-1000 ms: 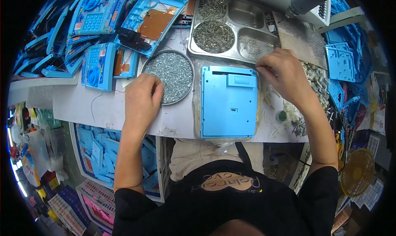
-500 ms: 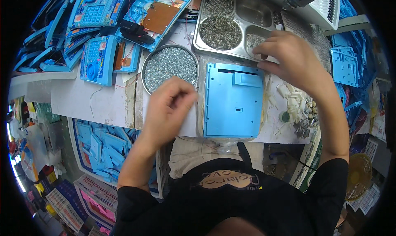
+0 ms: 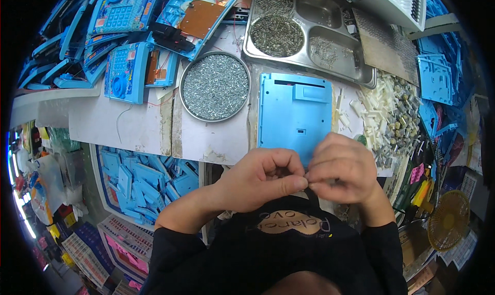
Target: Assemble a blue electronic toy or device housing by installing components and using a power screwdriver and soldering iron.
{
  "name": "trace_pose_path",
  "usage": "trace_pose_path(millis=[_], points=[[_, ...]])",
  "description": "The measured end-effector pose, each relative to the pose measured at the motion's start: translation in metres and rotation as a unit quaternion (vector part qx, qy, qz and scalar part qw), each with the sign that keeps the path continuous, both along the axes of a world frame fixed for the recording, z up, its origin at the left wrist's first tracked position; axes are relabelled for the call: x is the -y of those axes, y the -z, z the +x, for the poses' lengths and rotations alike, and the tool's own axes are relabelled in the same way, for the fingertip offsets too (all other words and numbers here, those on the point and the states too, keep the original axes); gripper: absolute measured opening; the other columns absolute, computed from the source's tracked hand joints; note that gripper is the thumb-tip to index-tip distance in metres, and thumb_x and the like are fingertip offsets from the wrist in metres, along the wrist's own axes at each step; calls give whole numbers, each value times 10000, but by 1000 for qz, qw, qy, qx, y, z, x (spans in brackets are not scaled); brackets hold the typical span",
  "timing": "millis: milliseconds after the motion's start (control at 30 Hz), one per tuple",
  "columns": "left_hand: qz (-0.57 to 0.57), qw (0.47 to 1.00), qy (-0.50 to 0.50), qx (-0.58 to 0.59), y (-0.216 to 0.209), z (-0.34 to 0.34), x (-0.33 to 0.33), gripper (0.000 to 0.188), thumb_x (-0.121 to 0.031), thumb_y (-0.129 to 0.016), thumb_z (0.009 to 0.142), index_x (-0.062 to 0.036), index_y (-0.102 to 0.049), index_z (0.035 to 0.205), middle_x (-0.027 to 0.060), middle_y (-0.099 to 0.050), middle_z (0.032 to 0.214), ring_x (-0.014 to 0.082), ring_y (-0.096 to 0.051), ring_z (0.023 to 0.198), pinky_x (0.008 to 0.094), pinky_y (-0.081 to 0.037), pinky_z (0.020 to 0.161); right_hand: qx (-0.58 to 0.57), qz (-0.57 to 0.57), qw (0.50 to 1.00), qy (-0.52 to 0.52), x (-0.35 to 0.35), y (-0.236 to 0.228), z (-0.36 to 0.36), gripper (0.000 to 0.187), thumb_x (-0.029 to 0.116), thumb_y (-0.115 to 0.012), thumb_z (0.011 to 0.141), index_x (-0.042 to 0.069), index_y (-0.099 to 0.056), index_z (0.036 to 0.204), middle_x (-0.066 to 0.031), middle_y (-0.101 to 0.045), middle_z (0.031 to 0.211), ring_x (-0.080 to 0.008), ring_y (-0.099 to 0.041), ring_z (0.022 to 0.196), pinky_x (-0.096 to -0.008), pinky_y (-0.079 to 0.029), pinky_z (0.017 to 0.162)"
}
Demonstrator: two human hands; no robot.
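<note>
A light-blue plastic case (image 3: 294,112), flat and rectangular, lies on the bench in front of me. Both hands meet over its near edge, close to my body, with their fingertips touching. My left hand (image 3: 260,176) is closed, thumb and forefinger pinched. Opposite it, my right hand (image 3: 344,170) has its fingers curled in a pinch too. Whatever sits between the fingertips is too small or hidden to make out. Beyond my left hand stands a round metal dish (image 3: 215,120) filled with small silvery screws (image 3: 215,83).
A steel compartment tray (image 3: 317,17) with small metal parts stands at the back. White plastic pieces (image 3: 375,101) lie loose on the right. Blue keypad devices (image 3: 124,70) and an opened blue shell (image 3: 178,14) are at the back left. Blue plastic parts (image 3: 136,184) fill a crate below.
My right hand has left the steel tray and come down toward my body. My left hand has moved from beside the screw dish to meet it. The blue case lies in much the same place.
</note>
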State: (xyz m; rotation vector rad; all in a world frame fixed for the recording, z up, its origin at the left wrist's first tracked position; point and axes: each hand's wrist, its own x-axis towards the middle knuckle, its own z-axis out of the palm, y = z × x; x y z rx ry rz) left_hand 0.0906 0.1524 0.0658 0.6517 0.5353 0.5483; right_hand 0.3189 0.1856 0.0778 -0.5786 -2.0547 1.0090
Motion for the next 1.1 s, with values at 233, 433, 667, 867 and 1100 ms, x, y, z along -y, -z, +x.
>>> trace_pose_path(millis=[233,433,667,867,1100], points=[[293,934,19,-206,-3,-4,-9,120,-65,-750,913,-21,-648,866,-10,-590,820,65,-535,727,219,-431,655,113,33,986,118,1,8,18,208,-16,-758,727,66,-666,895,-52,-645,753,-246,-616,649,-324,-488,567],[251,908,-19,-335,-5,-39,-20,89,-20,-761,859,-7,-674,842,19,-640,807,71,-558,665,226,-418,590,307,74,938,141,-30,18,43,150,66,-745,746,71,-625,837,-64,-643,764,-265,-646,752,-379,-519,642],[485,714,-178,-473,20,-33,-44,84,-47,-674,930,10,-671,869,90,-632,768,184,-616,660,296,-468,604,386,138,911,51,-48,4,30,178,87,-740,730,56,-596,830,-76,-628,775,-288,-639,781,-409,-516,637],[593,591,-139,-529,36,-18,-76,158,-145,-673,947,-14,-624,873,153,-639,799,360,-641,724,415,-518,648,366,72,926,51,-56,2,35,175,89,-748,769,49,-601,856,-89,-649,776,-305,-650,789,-422,-516,665],[656,462,-33,-595,23,-6,-78,218,-192,-675,948,-25,-570,857,143,-632,782,334,-673,712,401,-537,605,366,30,925,93,-36,0,53,174,62,-761,789,44,-631,904,-99,-662,800,-300,-642,775,-404,-507,682]])
